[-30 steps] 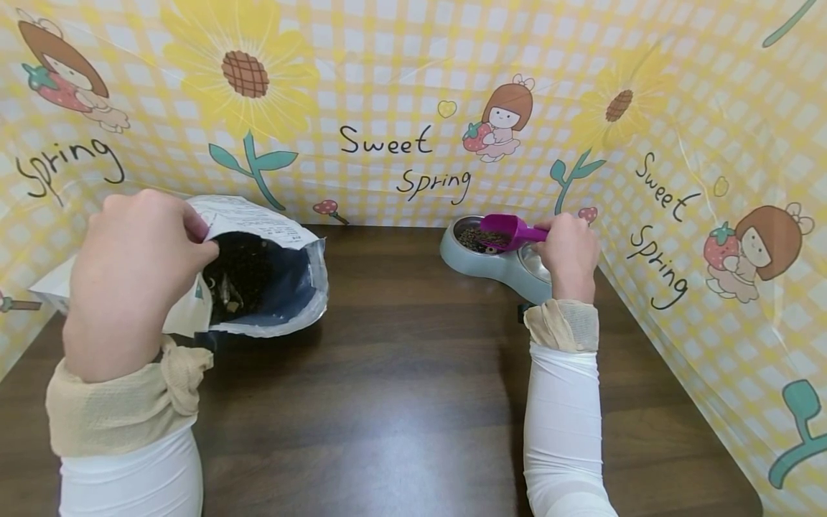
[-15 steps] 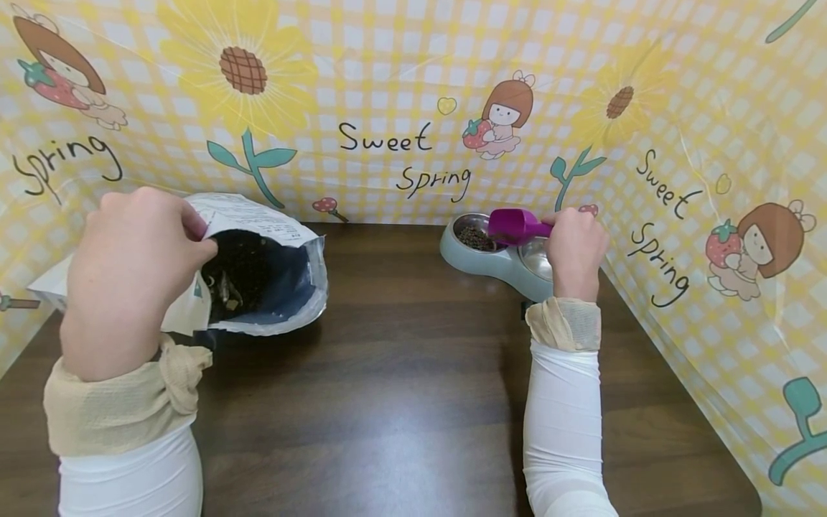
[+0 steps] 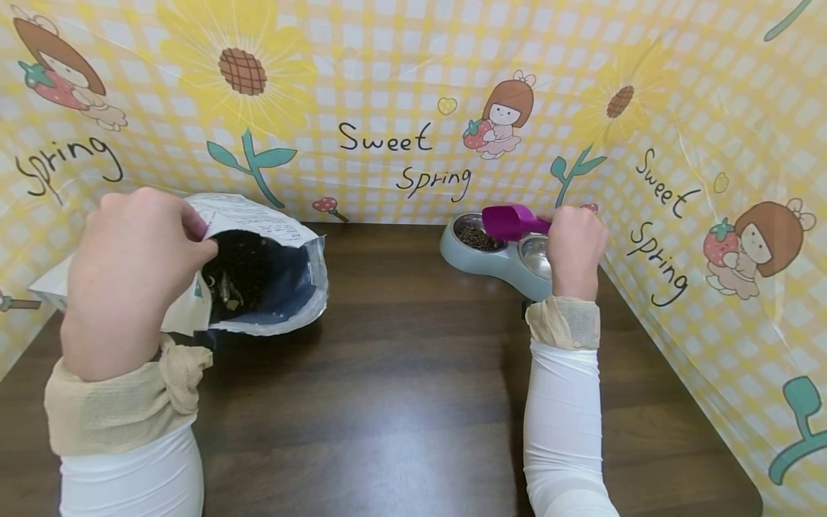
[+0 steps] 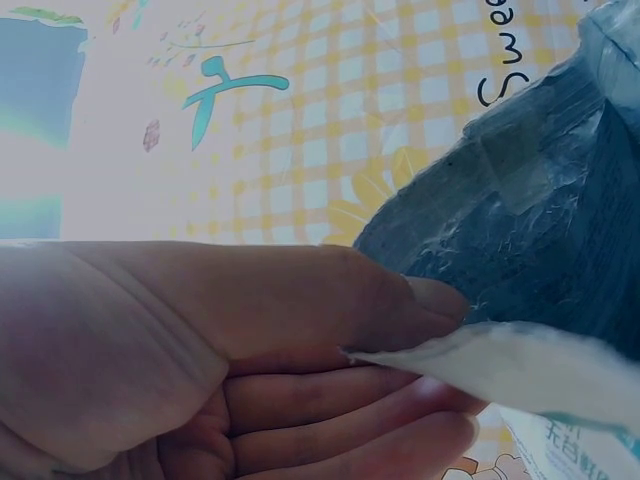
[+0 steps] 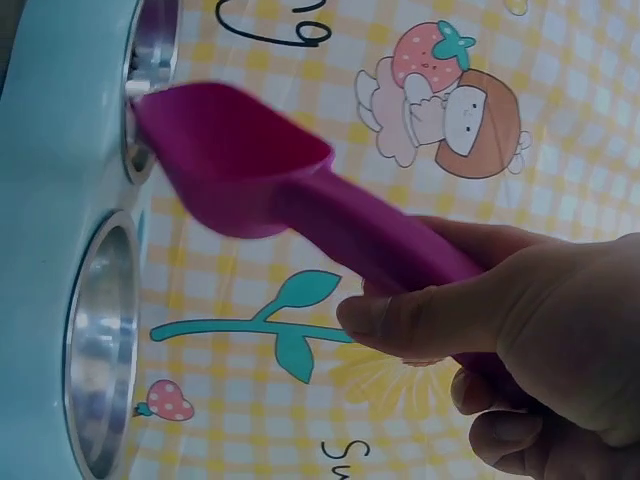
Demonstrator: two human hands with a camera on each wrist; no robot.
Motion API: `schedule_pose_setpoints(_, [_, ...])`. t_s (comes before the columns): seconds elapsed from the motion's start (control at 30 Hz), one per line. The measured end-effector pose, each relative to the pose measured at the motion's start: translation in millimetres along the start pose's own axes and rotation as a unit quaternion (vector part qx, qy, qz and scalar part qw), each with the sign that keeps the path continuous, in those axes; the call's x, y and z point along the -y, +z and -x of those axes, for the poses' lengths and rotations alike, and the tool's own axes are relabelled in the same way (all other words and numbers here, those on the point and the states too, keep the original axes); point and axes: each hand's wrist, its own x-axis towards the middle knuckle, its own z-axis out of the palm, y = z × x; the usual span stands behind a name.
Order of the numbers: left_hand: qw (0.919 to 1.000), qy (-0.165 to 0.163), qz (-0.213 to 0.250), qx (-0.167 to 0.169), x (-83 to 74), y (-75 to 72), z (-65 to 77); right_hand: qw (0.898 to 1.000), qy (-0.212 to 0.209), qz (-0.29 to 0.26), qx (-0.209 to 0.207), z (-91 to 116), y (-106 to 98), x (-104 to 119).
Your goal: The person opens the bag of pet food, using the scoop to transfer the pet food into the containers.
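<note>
My left hand point(image 3: 132, 276) pinches the torn edge of a white bag point(image 3: 265, 219) between thumb and fingers, holding its mouth spread. Dark contents point(image 3: 239, 269) show inside against the silvery-blue lining. In the left wrist view the bag's edge point(image 4: 520, 360) runs out from under the thumb. My right hand point(image 3: 577, 251) grips the handle of a purple scoop point(image 3: 510, 222), whose bowl looks bare inside in the right wrist view. The scoop hovers over the pale blue double pet bowl point(image 3: 481, 267). Brown kibble point(image 3: 474, 237) lies in its left dish; the right steel dish point(image 5: 105, 345) is bare.
A brown wooden table point(image 3: 388, 373) lies beneath everything. Yellow checked cloth point(image 3: 381, 72) with printed flowers and figures rises as a wall behind and along both sides. The double bowl stands near the back right, close to the cloth.
The scoop, earlier tipped with kibble in it low over the left dish, has lifted slightly and now shows no kibble. My left hand and the bag hold nearly still.
</note>
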Motion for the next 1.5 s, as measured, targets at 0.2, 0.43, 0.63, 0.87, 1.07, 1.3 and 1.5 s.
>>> schedule_pose_setpoints(0.2, [1.0,0.003,0.0,0.001,0.3,1.0,0.1,0.999,-0.02,-0.003,-0.025,-2,6,-2])
schedule_pose_setpoints(0.43, [1.0,-0.001,0.001,0.003,0.2,1.5,-0.3,0.997,-0.061,-0.004,-0.042,-5,12,-7])
schedule_pose_setpoints(0.63, [0.9999,0.012,0.002,-0.003,1.3,2.6,-1.2,0.995,-0.083,0.001,-0.049,-6,16,-12])
schedule_pose_setpoints(0.87, [0.9999,0.013,-0.001,-0.003,2.0,2.1,-1.3,0.995,-0.084,0.002,-0.048,-7,18,-15])
schedule_pose_setpoints(1.07, [1.0,0.009,0.001,-0.002,1.5,1.5,-0.3,0.995,-0.084,-0.013,-0.06,-7,17,-14])
schedule_pose_setpoints(1.3, [1.0,0.007,-0.002,-0.002,1.6,1.0,0.0,0.993,-0.078,-0.03,-0.08,-8,20,-15])
schedule_pose_setpoints(1.5, [0.9996,0.019,0.009,-0.018,1.8,1.9,1.0,0.99,-0.086,-0.04,-0.108,-8,23,-16])
